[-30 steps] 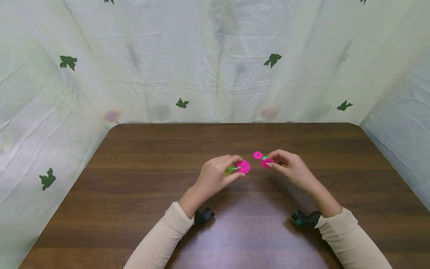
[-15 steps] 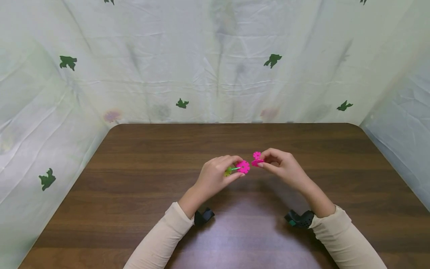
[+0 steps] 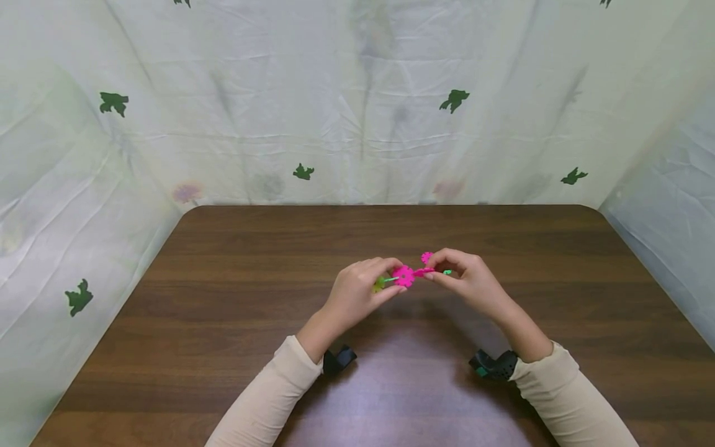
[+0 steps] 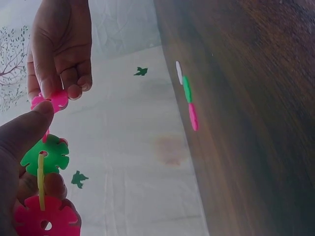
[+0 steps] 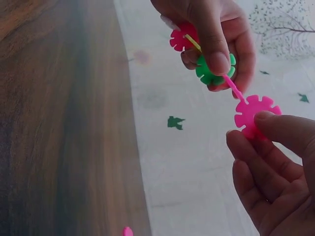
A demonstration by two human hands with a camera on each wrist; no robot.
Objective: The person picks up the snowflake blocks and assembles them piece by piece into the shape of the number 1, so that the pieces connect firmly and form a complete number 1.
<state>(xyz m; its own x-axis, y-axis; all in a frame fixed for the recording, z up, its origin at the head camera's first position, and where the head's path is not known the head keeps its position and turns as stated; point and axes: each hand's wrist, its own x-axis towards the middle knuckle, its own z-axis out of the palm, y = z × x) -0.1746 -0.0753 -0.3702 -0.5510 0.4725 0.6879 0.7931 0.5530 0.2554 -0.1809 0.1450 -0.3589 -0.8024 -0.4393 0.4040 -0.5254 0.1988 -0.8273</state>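
Observation:
In the head view my left hand (image 3: pixel 363 285) holds a short chain of notched plastic discs, fingers and thumb round it. Its pink disc (image 3: pixel 403 277) faces the camera at the fingertips. Behind that come a green disc (image 4: pixel 47 156), a yellow disc (image 5: pixel 193 43) seen edge-on and another pink disc (image 4: pixel 47 219). My right hand (image 3: pixel 472 276) pinches a separate pink notched disc (image 5: pixel 258 115) between thumb and forefinger. Its notched rim meets the edge of the chain's end pink disc (image 5: pixel 234 88), the two standing crosswise. Both hands are raised over the table.
A second row of discs lies on the brown wooden table (image 3: pixel 251 310) behind the right hand: pink (image 4: pixel 193 117), green (image 4: pixel 187 89) and white (image 4: pixel 178 73). A pale cloth (image 3: pixel 251 93) with dark green shapes hangs behind the table.
My right hand has moved left with its pink disc until that disc meets the chain. My left hand has stayed in place, still holding the chain.

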